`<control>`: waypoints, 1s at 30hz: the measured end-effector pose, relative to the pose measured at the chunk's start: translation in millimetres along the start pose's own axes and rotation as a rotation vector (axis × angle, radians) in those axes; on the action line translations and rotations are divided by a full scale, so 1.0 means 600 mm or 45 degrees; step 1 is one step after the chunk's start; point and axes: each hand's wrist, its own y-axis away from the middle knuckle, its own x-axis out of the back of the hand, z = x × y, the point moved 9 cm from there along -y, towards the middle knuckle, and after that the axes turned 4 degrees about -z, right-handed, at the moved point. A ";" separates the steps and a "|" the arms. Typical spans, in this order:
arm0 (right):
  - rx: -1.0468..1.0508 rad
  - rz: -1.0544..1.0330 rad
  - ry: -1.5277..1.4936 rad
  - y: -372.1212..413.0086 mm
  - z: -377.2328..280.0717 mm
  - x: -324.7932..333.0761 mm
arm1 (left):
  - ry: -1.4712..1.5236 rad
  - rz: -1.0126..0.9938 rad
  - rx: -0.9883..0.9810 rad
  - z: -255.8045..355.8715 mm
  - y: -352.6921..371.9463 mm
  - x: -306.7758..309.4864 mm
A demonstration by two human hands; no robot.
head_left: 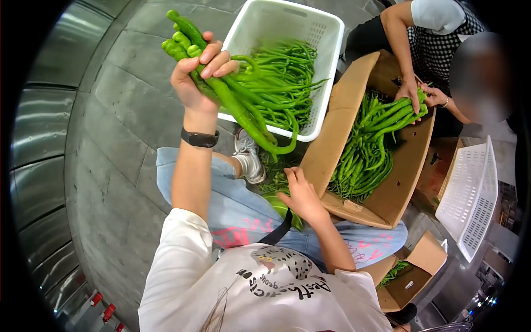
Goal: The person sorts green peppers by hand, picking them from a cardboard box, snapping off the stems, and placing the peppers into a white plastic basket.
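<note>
My left hand [200, 74], wearing a black wristband, is closed round a bunch of long green peppers [235, 108]. Their stem ends stick out above my fingers, and the long bodies hang down in front of the white crate's near corner. Inside that white plastic crate [235, 39] lies a heap of similar green peppers [293, 77]. My right hand [301, 193] is over my lap beside the cardboard box [337, 133], fingers apart and nothing seen in them. More green peppers [362, 160] fill part of that box.
Across the box, another person's hands [412, 97] hold a bunch of green peppers. A white perforated basket [470, 199] stands tilted at the right. A smaller cardboard box [423, 271] with some green peppers sits at lower right. Metal panels [41, 133] line the left.
</note>
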 end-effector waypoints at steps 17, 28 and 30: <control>0.355 0.644 -0.531 -0.046 -0.073 0.217 | -0.611 1.066 0.169 -0.069 0.071 0.101; 0.367 0.815 -0.379 -0.097 -0.123 0.255 | -0.767 1.004 0.302 -0.169 0.094 0.099; 0.363 0.770 -0.479 -0.115 -0.114 0.258 | -0.738 0.982 0.313 -0.174 0.097 0.103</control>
